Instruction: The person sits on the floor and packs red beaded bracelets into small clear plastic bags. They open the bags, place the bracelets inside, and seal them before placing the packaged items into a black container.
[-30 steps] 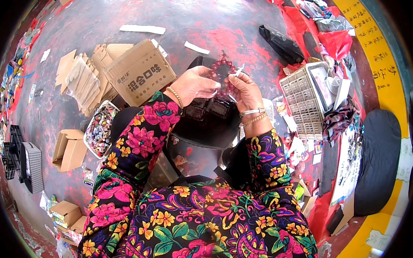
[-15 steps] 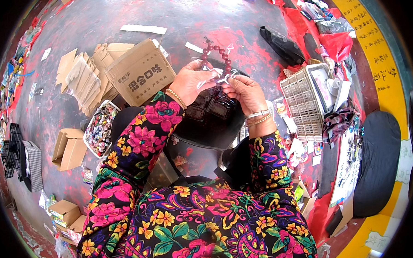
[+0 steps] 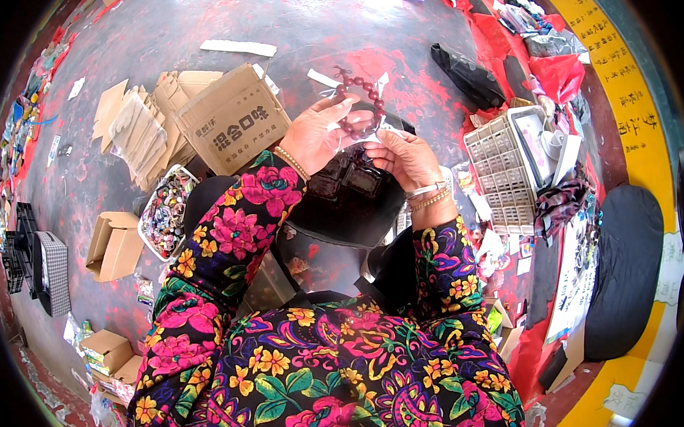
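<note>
A ring of dark red beads, a bead bracelet (image 3: 378, 103) with a dark knotted cord at its top, hangs upright between my hands. Thin clear plastic, apparently a small bag (image 3: 369, 137), surrounds its lower part; how far up it reaches is hard to see. My left hand (image 3: 317, 136) has its fingers around the bracelet's left side. At the lower right, my right hand (image 3: 407, 156) pinches the plastic's edge between thumb and forefinger. Below them sits a black tub (image 3: 342, 223) with several dark red, clear-wrapped items (image 3: 362, 180) in it.
Left of the tub are a cardboard box (image 3: 239, 119), flattened cardboard (image 3: 136, 135) and a white basket of small colourful items (image 3: 149, 231). An open carton (image 3: 114, 246) lies farther left. To the right stand a beige plastic crate (image 3: 501, 176) and a black cushion-like pad (image 3: 625, 270).
The bracelet has dropped slightly lower, with clear plastic now around its lower part. My left fingers have loosened and spread up along the beads; my right hand has barely moved.
</note>
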A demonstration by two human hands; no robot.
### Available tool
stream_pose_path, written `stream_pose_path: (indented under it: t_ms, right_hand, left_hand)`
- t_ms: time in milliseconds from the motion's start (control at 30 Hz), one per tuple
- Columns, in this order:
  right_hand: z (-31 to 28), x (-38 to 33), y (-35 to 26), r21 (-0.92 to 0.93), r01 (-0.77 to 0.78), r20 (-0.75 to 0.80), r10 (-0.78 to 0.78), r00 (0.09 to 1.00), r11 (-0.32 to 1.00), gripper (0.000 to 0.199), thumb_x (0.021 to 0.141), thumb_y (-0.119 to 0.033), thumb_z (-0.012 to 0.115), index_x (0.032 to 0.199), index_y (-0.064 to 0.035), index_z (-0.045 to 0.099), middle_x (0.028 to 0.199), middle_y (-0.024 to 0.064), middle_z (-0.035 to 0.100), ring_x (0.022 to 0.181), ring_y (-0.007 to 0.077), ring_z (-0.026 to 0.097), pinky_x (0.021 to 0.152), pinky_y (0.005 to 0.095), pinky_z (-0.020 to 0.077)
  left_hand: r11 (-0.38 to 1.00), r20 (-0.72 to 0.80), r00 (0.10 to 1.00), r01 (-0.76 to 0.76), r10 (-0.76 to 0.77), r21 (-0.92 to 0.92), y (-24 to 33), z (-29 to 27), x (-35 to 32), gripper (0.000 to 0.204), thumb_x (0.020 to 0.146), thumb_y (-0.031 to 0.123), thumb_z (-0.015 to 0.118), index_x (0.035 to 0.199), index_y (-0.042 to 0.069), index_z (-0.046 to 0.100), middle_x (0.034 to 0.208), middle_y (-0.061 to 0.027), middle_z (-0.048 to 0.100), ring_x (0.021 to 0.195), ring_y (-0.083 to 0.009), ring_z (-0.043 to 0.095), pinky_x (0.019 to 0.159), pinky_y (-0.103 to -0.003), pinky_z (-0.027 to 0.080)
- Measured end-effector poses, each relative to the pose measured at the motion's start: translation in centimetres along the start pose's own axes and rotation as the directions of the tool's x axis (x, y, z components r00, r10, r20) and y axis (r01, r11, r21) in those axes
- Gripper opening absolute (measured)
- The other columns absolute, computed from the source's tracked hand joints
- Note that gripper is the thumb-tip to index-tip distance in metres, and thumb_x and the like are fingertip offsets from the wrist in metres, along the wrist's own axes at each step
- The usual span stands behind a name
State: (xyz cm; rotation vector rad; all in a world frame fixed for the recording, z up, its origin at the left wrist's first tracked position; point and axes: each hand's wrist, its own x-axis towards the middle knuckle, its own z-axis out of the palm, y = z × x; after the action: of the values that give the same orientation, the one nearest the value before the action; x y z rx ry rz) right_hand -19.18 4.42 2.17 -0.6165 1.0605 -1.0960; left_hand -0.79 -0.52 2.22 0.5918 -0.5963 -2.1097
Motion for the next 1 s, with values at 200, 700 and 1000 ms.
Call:
stream_pose_path:
  t_ms: [200,700,1000]
  right_hand:
    - [-0.2,0.2,0.3,-0.017,0.024,0.03,-0.024,0.999,1.0,0.014,0.081,-0.009,0.065,0.091,-0.0006,0.062,0.078,0.0089,0.066,0.068,0.0146,0.064,0.059,0.0224,0.0504]
    - [-1.2,0.5,0.4,-0.133,0.055,0.039,-0.05,0.998,0.99,0.02,0.079,-0.014,0.063,0.094,-0.001,0.06,0.08,0.0037,0.061,0.069,0.0112,0.058,0.063,0.023,0.048]
    - [3.4,-0.1,2.0,0.434,0.132,-0.088,-0.104,0.991,0.891,0.019,0.08,-0.018,0.066,0.095,-0.0104,0.057,0.082,-0.0023,0.059,0.069,0.0088,0.057,0.057,0.0232,0.0475]
  left_hand:
    - [0.999,0.064,0.997,-0.029,0.031,-0.029,0.0,0.2,0.1,0.032,0.093,0.017,0.048,0.121,0.003,0.046,0.114,-0.0217,0.056,0.106,-0.0298,0.055,0.089,-0.04,0.044]
    - [0.992,0.031,0.993,-0.113,0.114,-0.054,0.2,0.6,0.5,0.025,0.09,0.006,0.048,0.115,0.0,0.046,0.114,-0.0222,0.054,0.106,-0.0306,0.056,0.09,-0.039,0.047]
    - [0.994,0.061,0.995,-0.085,0.081,0.072,0.1,-0.4,2.1,0.029,0.094,0.015,0.043,0.12,0.006,0.048,0.119,-0.0174,0.055,0.11,-0.0278,0.053,0.088,-0.041,0.044]
